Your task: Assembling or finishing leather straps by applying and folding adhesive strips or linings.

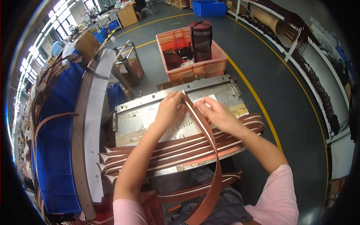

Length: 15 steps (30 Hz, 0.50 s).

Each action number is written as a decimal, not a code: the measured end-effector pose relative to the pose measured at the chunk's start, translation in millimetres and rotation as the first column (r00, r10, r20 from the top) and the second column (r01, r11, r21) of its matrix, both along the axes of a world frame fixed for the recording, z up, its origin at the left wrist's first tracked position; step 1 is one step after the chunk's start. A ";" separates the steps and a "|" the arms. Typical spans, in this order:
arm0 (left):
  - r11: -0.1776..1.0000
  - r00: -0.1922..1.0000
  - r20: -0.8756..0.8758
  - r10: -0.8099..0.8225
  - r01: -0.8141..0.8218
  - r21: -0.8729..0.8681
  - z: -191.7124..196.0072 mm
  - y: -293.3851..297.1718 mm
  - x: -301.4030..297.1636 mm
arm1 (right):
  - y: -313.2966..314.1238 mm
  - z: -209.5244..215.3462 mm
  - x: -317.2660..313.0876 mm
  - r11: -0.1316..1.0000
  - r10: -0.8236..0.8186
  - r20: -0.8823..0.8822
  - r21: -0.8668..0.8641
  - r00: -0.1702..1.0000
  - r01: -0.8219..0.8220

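Observation:
A long brown strip point(204, 127) with a white line along it runs from the metal-edged work board point(131, 131) down over my lap. My left hand point(170, 108) is closed on its far end, near the board's back rail. Just right of the strip, my right hand point(217, 114) has thumb and forefinger pinched together. Whatever is between those fingertips is too small to make out. Beneath my forearms lies a row of similar brown strips point(161, 154) with white lines, side by side across the board's near part. Another such strip point(198, 190) rests across my lap.
An orange crate point(193, 70) with a dark red roll point(201, 39) stands beyond the board. At left are a blue bin point(56, 142) and a long ledge covered with white paper point(98, 112). A rack point(311, 71) curves along the right, past a yellow floor line point(258, 97).

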<state>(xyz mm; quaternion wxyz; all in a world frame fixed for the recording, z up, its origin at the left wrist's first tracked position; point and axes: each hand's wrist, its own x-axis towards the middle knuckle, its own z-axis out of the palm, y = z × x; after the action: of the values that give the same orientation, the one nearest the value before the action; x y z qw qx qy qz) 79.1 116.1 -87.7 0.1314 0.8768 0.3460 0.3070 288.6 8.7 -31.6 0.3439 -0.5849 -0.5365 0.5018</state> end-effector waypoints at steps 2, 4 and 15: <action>0.997 1.000 0.020 -0.010 0.011 -0.083 7.7 -2.1 6.0 | 23.8 12.7 26.4 0.978 -0.013 0.474 0.189 0.880 -0.087; 0.994 0.994 -0.013 -0.113 0.113 -0.016 7.9 8.8 11.9 | 54.2 -12.4 38.3 0.881 -0.097 0.428 0.456 0.899 -0.122; 0.980 0.973 -0.167 -0.158 0.175 0.095 -2.2 11.0 21.0 | 101.0 -46.8 50.8 0.671 0.065 0.720 0.481 0.691 -0.564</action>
<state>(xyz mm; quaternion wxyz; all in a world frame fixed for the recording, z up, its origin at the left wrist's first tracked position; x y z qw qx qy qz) 100.2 127.1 -89.9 0.0806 0.9303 0.2632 0.2424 339.4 109.7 -78.4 0.2225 -0.4450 -0.8625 0.0924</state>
